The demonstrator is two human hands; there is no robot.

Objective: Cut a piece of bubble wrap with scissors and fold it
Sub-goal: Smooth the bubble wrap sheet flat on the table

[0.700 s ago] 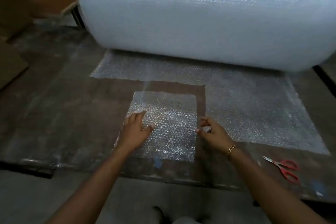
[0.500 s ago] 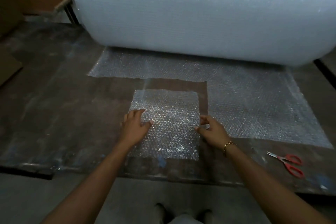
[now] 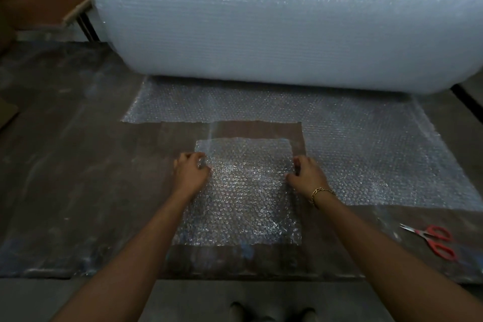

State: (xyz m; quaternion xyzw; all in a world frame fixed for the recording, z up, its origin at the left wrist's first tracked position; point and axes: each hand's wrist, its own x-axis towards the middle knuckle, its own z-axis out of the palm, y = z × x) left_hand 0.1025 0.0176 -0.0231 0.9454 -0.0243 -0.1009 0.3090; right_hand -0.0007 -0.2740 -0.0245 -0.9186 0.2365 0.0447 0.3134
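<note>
A cut square piece of bubble wrap [image 3: 245, 191] lies flat on the dark worktable [image 3: 78, 178] in front of me. My left hand [image 3: 190, 172] pinches its left edge near the far corner, fingers curled on the wrap. At the right edge, my right hand [image 3: 307, 174], with a gold bracelet at the wrist, grips the wrap the same way. Red-handled scissors [image 3: 431, 239] lie shut on the table at the right, apart from both hands.
A huge roll of bubble wrap [image 3: 287, 21] fills the back of the table. Its loose sheet [image 3: 379, 159] spreads forward on the right, with a square notch cut out. The table's front edge is near my shoes [image 3: 271, 312].
Both hands have slid forward along the piece's side edges toward its far corners. The left hand went from lying flat on the wrap to pinching its edge.
</note>
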